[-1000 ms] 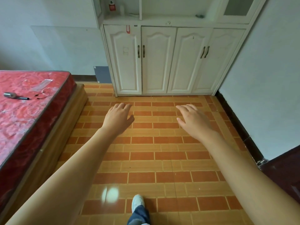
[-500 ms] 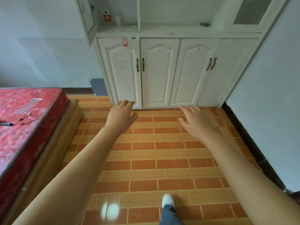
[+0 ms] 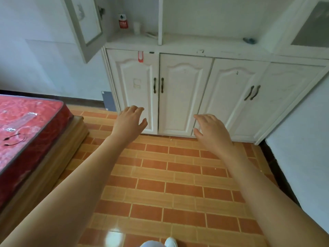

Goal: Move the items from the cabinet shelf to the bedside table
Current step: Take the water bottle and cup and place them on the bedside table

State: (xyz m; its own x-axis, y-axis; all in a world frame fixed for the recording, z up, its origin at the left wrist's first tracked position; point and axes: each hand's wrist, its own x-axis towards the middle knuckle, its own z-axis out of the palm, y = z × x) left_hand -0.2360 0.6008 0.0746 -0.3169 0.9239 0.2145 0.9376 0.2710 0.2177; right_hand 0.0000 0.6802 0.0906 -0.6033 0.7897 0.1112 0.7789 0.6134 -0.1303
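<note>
Both hands are extended ahead over the tiled floor (image 3: 170, 175), short of the white cabinet (image 3: 185, 97). Left hand (image 3: 129, 124): fingers loosely spread, holding nothing. Right hand (image 3: 212, 132): fingers relaxed and apart, holding nothing.

Items are on the cabinet shelf (image 3: 135, 41), above the lower doors. In the left bay, behind the open upper door (image 3: 85, 24), stand a red-labelled bottle (image 3: 123, 22) and, just beside it, a small white cup (image 3: 136, 28); a flat pale object (image 3: 151, 35) lies near the divider. A small dark blue object (image 3: 249, 40) lies at the shelf's far right.

Assessment: the bottle looks light and rigid, best gripped round its body. The cup looks thin and crushable, so take it gently round its wall. No bedside table is in view.
</note>
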